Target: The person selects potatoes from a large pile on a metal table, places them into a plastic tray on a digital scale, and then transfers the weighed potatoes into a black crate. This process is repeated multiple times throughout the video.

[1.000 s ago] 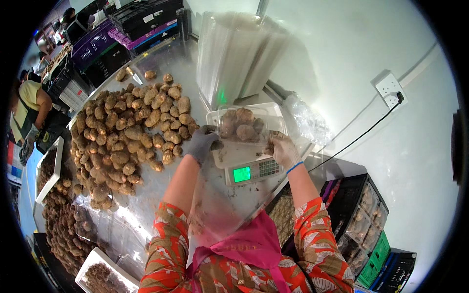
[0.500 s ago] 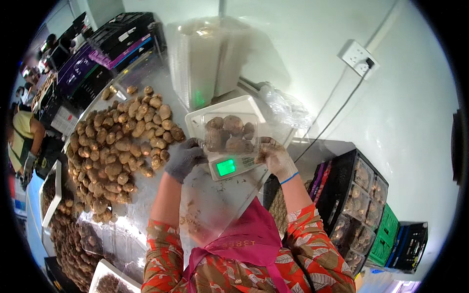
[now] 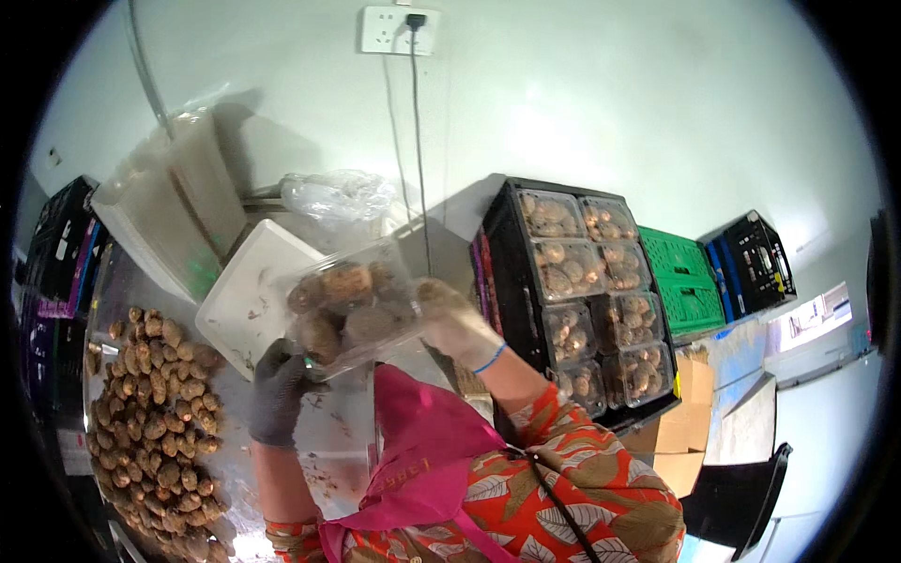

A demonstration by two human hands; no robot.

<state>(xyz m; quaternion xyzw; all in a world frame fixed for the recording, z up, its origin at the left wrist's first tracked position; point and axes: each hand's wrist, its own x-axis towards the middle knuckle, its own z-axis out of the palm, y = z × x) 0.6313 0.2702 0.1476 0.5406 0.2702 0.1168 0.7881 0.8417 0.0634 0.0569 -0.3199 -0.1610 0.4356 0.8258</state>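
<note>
A clear plastic box (image 3: 361,359) of brown, rough-skinned taro roots (image 3: 347,281) hangs in the air between both hands, tilted. My left hand (image 3: 279,389), in a dark grey glove, is closed on its lower left corner. At its right side my right hand (image 3: 455,322), in a pale glove, has its fingers wrapped round the edge. Behind the box sits a white weighing scale tray (image 3: 246,286) with a few dirt crumbs in it; the scale's display is hidden. Left of my left hand lies a big heap of loose taro roots (image 3: 160,432) on the table.
To the right, a black crate (image 3: 526,324) holds rows of filled clear boxes (image 3: 568,267). Green crates (image 3: 680,281) and a black crate (image 3: 758,267) stand beyond it. Stacked empty containers (image 3: 174,202) lean at the back left, near crumpled clear plastic (image 3: 338,195). A power cord (image 3: 419,141) runs down the wall.
The filled box has come off the scale tray and toward me, still held by both hands. My view has swung right, bringing the crate of filled boxes nearer the middle.
</note>
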